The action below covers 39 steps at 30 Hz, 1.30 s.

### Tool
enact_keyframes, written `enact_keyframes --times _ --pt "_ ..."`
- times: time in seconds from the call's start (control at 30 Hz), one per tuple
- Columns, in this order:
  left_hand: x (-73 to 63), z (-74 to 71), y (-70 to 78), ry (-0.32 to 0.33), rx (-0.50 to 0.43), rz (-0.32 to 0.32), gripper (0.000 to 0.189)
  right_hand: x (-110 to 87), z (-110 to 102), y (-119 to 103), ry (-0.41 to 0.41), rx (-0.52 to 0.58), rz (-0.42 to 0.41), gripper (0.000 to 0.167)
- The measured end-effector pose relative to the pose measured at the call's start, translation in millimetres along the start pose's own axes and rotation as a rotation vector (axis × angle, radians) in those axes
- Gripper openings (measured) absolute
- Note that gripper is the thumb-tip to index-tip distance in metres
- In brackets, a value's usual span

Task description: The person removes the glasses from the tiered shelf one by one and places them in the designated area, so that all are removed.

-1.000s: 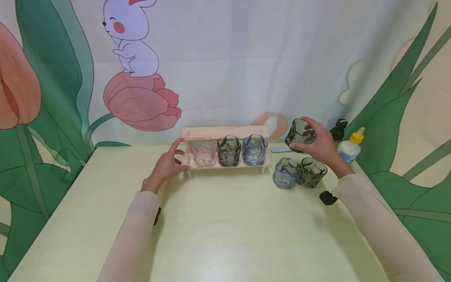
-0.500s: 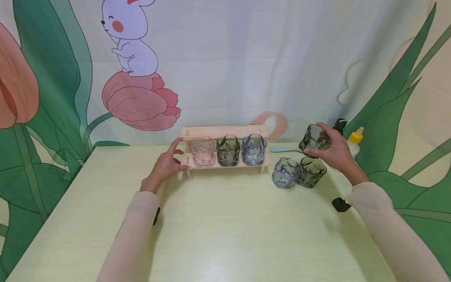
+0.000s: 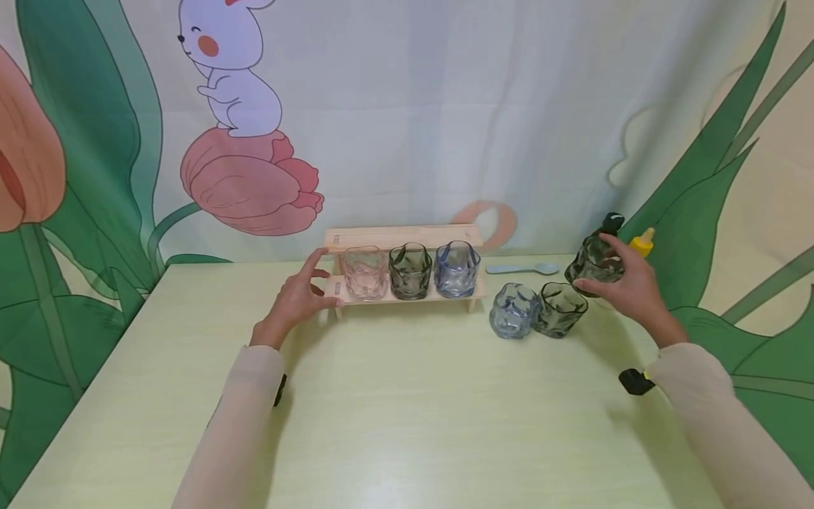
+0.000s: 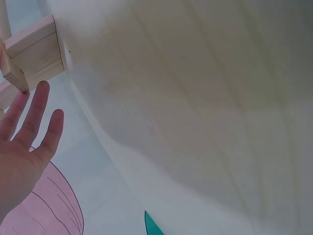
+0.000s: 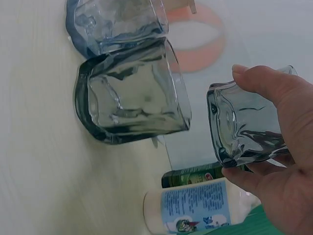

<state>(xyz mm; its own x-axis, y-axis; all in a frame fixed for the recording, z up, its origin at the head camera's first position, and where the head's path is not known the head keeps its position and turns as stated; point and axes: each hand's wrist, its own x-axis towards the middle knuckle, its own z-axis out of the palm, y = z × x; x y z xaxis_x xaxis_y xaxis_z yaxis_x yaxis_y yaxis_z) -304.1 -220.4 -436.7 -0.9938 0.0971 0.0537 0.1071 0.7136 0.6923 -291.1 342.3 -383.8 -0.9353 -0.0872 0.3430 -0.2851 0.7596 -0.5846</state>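
My right hand (image 3: 626,283) grips a smoky grey glass (image 3: 591,265) by its side, thumb and fingers spread around it, at the back right. In the right wrist view the held glass (image 5: 244,127) is apart from a second grey glass (image 5: 132,95) on the table. Beside that one stands a bluish glass (image 3: 512,312). My left hand (image 3: 297,300) touches the left end of a two-step wooden rack (image 3: 403,237) with fairly straight fingers (image 4: 36,112). On its lower step are a pink glass (image 3: 365,272), a grey glass (image 3: 410,271) and a blue glass (image 3: 457,269).
A pale blue spoon (image 3: 521,268) lies right of the rack. Behind my right hand stand a white bottle (image 5: 195,205) with a yellow cap (image 3: 642,244) and a dark bottle with a black top (image 3: 612,223). A patterned curtain (image 3: 381,127) hangs along the table's back edge.
My right hand has carried the grey glass right and somewhat lower, toward the bottles, uncovering the spoon. The left hand has stayed at the rack.
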Motion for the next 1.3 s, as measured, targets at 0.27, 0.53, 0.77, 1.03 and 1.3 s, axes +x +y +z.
enact_keyframes --times 0.27,0.53,0.77,1.03,1.3 --pt "1.1 -1.3 -2.7 -0.001 -0.002 -0.002 0.105 -9.3 -7.8 10.7 -0.007 -0.014 0.071 0.093" --pt "1.6 -0.2 -5.2 -0.002 -0.008 -0.003 0.105 -20.6 -4.6 24.8 -0.03 -0.029 0.104 0.093" --pt "1.2 -0.2 -4.1 -0.011 -0.007 -0.011 0.106 -29.0 1.5 35.7 -0.044 -0.053 0.11 0.093" --pt "1.7 0.8 -4.4 -0.011 -0.012 -0.007 0.106 -36.6 12.8 54.4 -0.072 -0.056 0.134 0.095" --pt "2.8 1.8 -3.9 -0.007 -0.019 -0.002 0.106 -38.4 25.0 63.4 -0.08 -0.035 0.17 0.096"
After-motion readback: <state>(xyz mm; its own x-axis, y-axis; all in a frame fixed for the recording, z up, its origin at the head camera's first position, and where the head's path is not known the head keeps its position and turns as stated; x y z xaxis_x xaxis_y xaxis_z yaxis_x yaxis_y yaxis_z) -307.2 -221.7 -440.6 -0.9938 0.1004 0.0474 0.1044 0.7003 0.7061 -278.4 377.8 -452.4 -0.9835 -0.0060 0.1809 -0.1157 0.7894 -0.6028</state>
